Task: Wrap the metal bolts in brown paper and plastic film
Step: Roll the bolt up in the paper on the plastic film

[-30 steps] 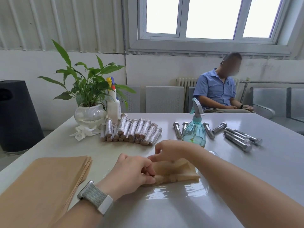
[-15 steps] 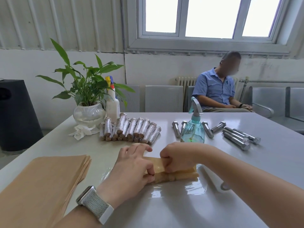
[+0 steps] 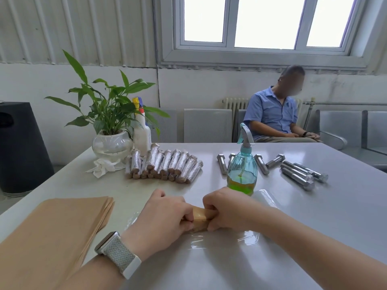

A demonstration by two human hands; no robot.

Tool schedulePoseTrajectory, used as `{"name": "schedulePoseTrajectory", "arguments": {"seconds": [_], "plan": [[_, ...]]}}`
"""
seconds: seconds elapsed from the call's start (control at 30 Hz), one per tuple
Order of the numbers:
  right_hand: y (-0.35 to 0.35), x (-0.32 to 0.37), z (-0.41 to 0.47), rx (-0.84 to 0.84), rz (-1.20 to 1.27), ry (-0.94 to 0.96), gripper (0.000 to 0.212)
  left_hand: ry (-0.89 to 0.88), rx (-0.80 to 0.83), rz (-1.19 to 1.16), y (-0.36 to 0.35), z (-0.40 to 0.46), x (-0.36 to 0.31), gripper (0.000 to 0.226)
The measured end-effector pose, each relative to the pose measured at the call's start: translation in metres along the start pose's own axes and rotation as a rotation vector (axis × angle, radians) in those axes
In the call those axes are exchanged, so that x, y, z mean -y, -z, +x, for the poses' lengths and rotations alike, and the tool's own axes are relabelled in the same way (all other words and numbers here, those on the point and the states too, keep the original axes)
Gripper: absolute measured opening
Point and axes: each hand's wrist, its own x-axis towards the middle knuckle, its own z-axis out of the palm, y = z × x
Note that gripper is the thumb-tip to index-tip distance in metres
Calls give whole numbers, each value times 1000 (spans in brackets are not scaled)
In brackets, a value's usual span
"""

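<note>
Gripping brown paper roll [image 3: 200, 219] | left hand [image 3: 165, 220], right hand [image 3: 228, 212] fingers curled round it | no legible writing

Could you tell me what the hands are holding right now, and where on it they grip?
Both hold the brown paper roll: the left hand grips its left end, the right hand its right end.

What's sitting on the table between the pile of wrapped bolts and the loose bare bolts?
In the head view, the teal spray bottle stands between the wrapped bolts and most bare bolts.
</note>
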Motion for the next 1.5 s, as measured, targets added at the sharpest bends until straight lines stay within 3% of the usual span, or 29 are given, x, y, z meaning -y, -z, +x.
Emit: {"name": "schedulePoseTrajectory", "arguments": {"seconds": [0.33,0.47,0.6,0.67,0.77,0.93,1.1,1.3,1.4,1.5], "plan": [[-9,13,-15,-135,-68,-45,14,-302,-186,133,-2,-13,4,8],[-18,18,-26,-209,-98,-31,12,-207,-181,15,-3,-14,1,48],[-24,23,-35,-315,-212,18,13,-163,-112,137,4,-12,-4,21],[-28,25,-38,-402,-376,46,18,-90,-26,115,10,-8,-8,28],[-35,25,-40,-441,-420,60,38,65,38,29,13,3,-13,54],[-40,23,-45,-493,-403,87,36,358,271,-188,15,29,-1,34],[-43,22,-47,-525,-376,111,30,291,390,-204,17,30,9,15],[-44,20,-48,-535,-328,114,27,181,292,-162,14,19,11,19],[-41,16,-49,-485,-263,125,23,157,231,-134,8,11,12,21],[-30,2,-49,-304,-47,112,5,128,177,-121,4,8,14,21]]}}
